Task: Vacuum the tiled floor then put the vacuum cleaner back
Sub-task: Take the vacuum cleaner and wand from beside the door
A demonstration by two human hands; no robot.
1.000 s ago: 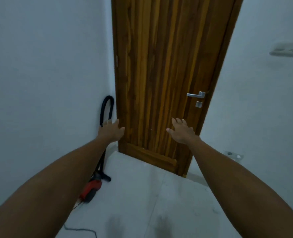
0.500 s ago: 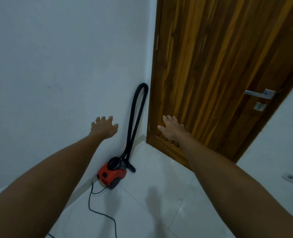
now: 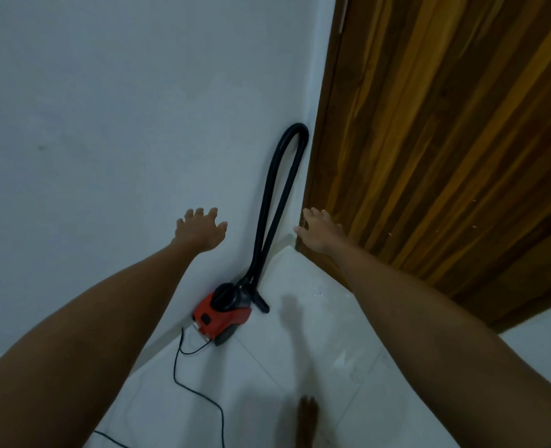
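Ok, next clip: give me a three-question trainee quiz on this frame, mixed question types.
1. True or false: the left hand is holding the black hose.
2. Multiple choice: the red vacuum cleaner sits
A. in the middle of the tiled floor
B. at the foot of the white wall, near the wooden door
C. in the right hand
3. Fill in: the black power cord trails from the vacuum cleaner across the ____.

Key: 1 false, both hands are open and hold nothing; 2 B; 3 tiled floor.
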